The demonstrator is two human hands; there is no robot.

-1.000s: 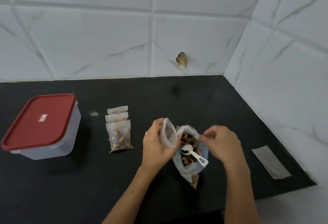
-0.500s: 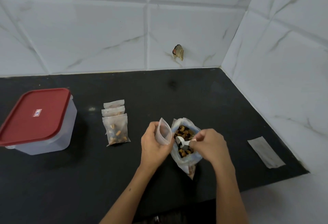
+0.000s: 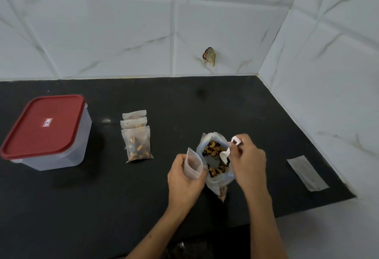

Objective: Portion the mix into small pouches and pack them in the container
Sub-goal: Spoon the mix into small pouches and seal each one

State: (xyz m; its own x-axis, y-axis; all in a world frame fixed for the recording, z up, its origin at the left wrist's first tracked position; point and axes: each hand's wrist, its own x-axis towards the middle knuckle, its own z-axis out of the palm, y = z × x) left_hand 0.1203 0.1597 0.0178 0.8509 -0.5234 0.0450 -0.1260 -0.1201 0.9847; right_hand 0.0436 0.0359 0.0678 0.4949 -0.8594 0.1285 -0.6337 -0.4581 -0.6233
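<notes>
Black counter (image 3: 184, 98); scoop (image 3: 225, 154) half-buried.

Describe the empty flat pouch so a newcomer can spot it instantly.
Start at the black counter and follow it to its right end by the side wall. The empty flat pouch lies there alone, far from the three filled pouches near the red-lidded container.

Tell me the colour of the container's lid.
Red, with a small white label in the middle; the lid shows clearly in the head view.

Both forearms bare; hands (image 3: 185, 178) without rings.
</notes>
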